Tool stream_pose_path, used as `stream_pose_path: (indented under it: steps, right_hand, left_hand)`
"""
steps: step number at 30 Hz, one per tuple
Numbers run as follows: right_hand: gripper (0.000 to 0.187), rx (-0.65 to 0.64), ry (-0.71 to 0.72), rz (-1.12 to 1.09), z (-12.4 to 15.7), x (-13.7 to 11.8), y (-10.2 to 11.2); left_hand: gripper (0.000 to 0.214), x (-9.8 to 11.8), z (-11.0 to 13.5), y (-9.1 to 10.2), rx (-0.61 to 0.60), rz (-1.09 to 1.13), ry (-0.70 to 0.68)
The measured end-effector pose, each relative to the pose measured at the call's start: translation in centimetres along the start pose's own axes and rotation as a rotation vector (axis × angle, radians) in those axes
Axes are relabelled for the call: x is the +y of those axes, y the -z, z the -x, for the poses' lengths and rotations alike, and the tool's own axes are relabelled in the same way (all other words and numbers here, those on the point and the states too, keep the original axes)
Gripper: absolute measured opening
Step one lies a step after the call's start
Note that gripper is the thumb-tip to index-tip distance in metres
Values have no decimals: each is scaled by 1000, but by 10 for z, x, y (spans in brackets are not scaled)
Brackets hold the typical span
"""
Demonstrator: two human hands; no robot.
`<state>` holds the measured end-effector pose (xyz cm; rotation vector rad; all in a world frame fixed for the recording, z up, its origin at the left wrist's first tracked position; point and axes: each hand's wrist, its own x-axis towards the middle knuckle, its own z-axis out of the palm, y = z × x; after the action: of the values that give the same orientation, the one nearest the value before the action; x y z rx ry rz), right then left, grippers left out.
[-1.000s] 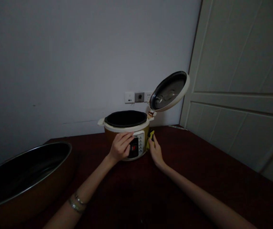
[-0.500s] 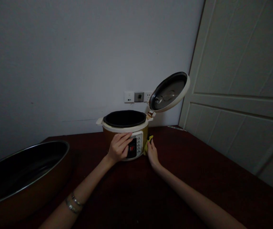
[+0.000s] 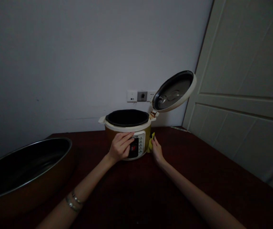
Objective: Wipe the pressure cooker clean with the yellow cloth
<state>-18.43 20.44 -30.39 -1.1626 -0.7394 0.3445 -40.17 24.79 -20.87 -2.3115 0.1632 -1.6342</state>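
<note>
From where I stand, the cooker (image 3: 127, 129) sits on the table (image 3: 136, 194), near the wall (image 3: 79, 57). Left to right it shows a pale handle (image 3: 101, 120), a dull gold body with cream rim, a black inner pot (image 3: 128, 117) and a control panel (image 3: 140, 143) with a small red display. The left hand (image 3: 119, 147), two bracelets (image 3: 73, 203) behind it, covers part of the panel, fingers bent together; whether they grip anything I cannot tell. The right hand (image 3: 157, 151), beside the cooker, pinches a yellow cloth (image 3: 150, 145) narrowly.

A large brown pan (image 3: 43, 187) occupies the dark red table's left. The grey wall carries outlet plates (image 3: 132, 96); right, a panelled door (image 3: 241, 63). Light is dim.

The panel faces the person, turned slightly right. The body is round, without evident long axis; its handle-to-hinge line runs left to right. The open lid (image 3: 174, 90) slants up rightward, dark underside facing left and toward the person.
</note>
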Motion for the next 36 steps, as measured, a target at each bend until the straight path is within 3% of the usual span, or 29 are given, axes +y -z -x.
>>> stream_pose_path:
  steps: [2, 4, 10, 15, 21, 25, 33, 36]
  right_hand:
    - [65, 21, -84, -2, 12, 9, 1]
    - [64, 54, -78, 20, 25, 8, -2]
    - [55, 77, 185, 114, 54, -33, -17]
    - [48, -38, 394, 175, 50, -53, -13]
    - [46, -52, 425, 172, 41, -32, -4]
    - [50, 12, 332, 141, 40, -18, -3]
    - [67, 70, -126, -17, 28, 10, -1]
    - [71, 41, -144, -71, 38, 21, -6]
  left_hand:
    - [32, 0, 0, 0, -2, 6, -10]
    - [32, -1, 0, 1, -3, 8, -18]
    - [36, -1, 0, 2, -22, 8, -22]
    - [36, 0, 3, 1, -33, 5, 9]
    - [35, 1, 4, 1, -35, -7, 14]
    - [34, 1, 4, 1, -36, -10, 14]
    - [34, 0, 7, 0, -29, -2, 23]
    - [34, 0, 5, 1, -27, 3, 20]
